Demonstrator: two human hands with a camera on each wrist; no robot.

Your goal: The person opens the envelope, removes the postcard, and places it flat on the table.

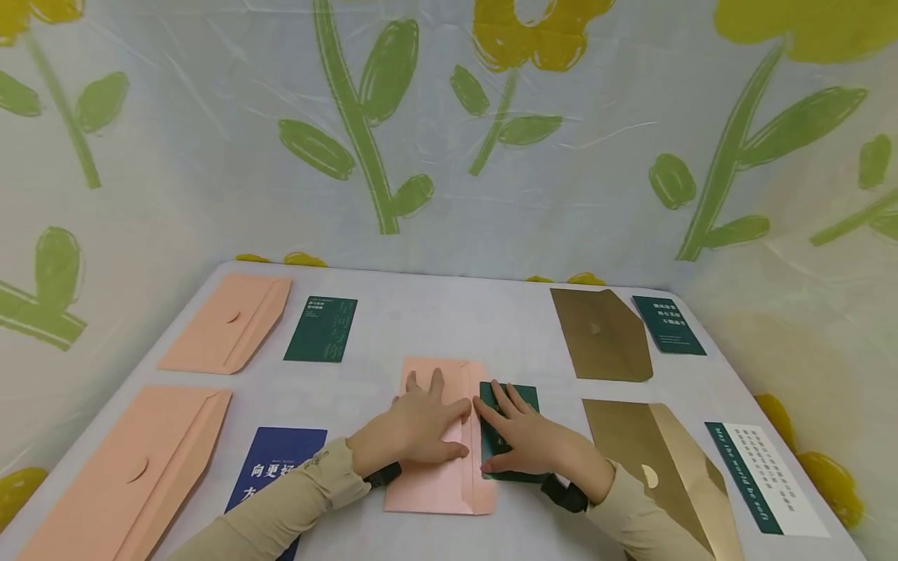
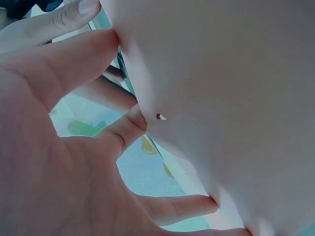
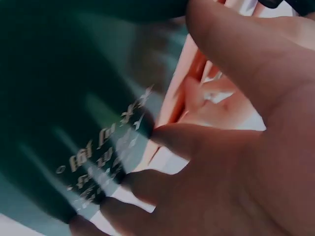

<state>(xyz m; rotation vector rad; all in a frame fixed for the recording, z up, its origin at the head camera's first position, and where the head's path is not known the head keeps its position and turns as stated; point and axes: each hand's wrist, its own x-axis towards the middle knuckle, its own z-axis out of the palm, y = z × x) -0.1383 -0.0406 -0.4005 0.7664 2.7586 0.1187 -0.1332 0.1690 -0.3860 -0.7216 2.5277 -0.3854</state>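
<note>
A pink envelope (image 1: 429,492) lies at the middle of the table, its long flap side to the right. My left hand (image 1: 423,427) rests on it with fingers spread. In the left wrist view, the fingertips touch the pale envelope surface (image 2: 221,98), which has a small hole. Beside the envelope's right edge is a dark green card (image 1: 493,446) with printed text. My right hand (image 1: 525,438) touches the card with spread fingers. The right wrist view shows the fingertips against the green card face (image 3: 54,108). Both hands partly hide what lies under them.
Left on the white table (image 1: 449,312) lie two more pink envelopes (image 1: 228,319), a green card (image 1: 321,329) and a blue card (image 1: 281,452), partly behind my sleeve. Right lie two gold-brown envelopes (image 1: 596,335), a green card (image 1: 668,326) and a white-and-green card (image 1: 765,479).
</note>
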